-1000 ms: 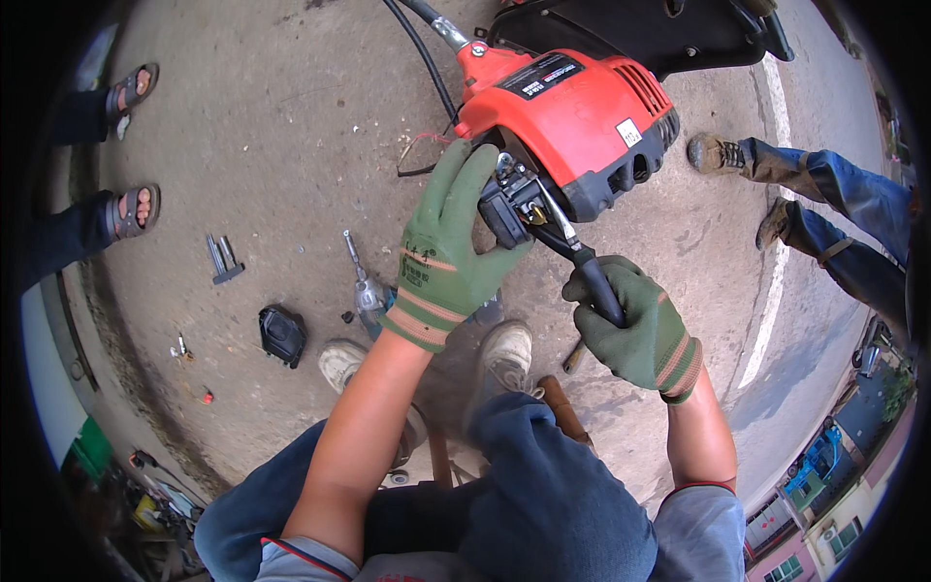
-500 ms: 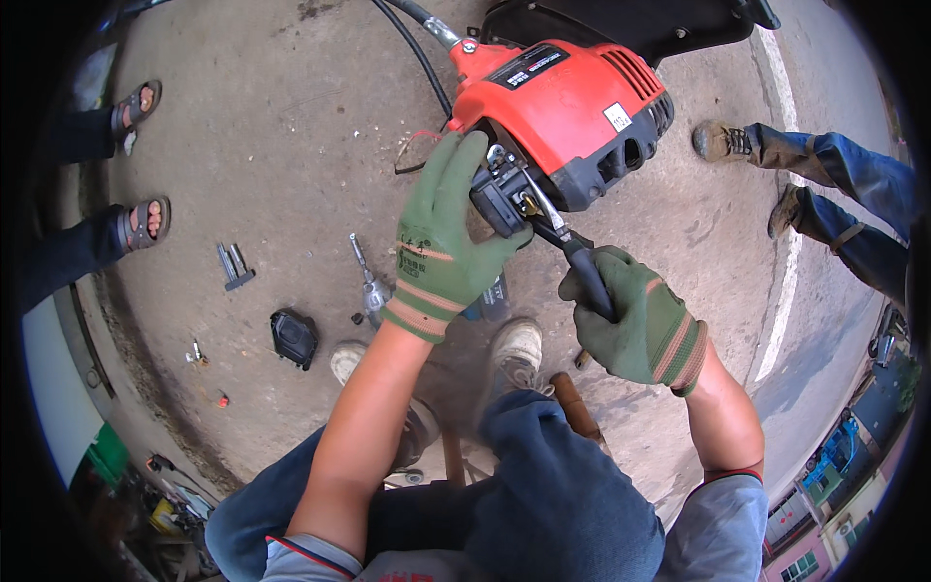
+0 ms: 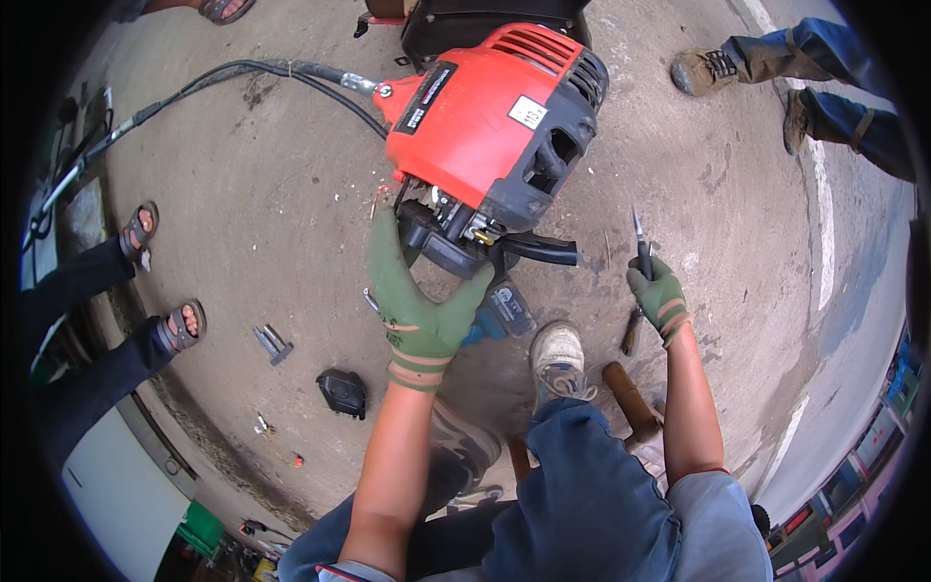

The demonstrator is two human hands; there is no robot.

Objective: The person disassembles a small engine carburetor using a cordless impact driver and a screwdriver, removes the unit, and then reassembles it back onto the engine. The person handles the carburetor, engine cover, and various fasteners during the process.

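The red and dark grey small engine (image 3: 456, 131) of a brush cutter stands in front of me, its shaft running off to the far left. My left hand (image 3: 419, 308), in a green glove, grips the black carburetor assembly (image 3: 448, 254) on the engine's near side, thumb in front and fingers around its left. From that assembly a black tube-like piece (image 3: 545, 249) sticks out to the right. My right hand (image 3: 659, 294), also gloved, is closed on needle-nose pliers (image 3: 643, 247), tips pointing away, apart from the engine. A short handle (image 3: 632, 335) shows on the ground beside that hand.
A black cover (image 3: 342, 393), a metal pronged piece (image 3: 272, 343) and small parts lie on the concrete at left. A tool battery (image 3: 508, 307) sits below the carburetor. Other people's feet stand at left (image 3: 181, 326) and right (image 3: 703, 72). A wooden handle (image 3: 628, 396) is near my knee.
The pliers have come away from the carburetor and moved right with my right hand. My left hand keeps its hold. The view has shifted, with the engine now further left.
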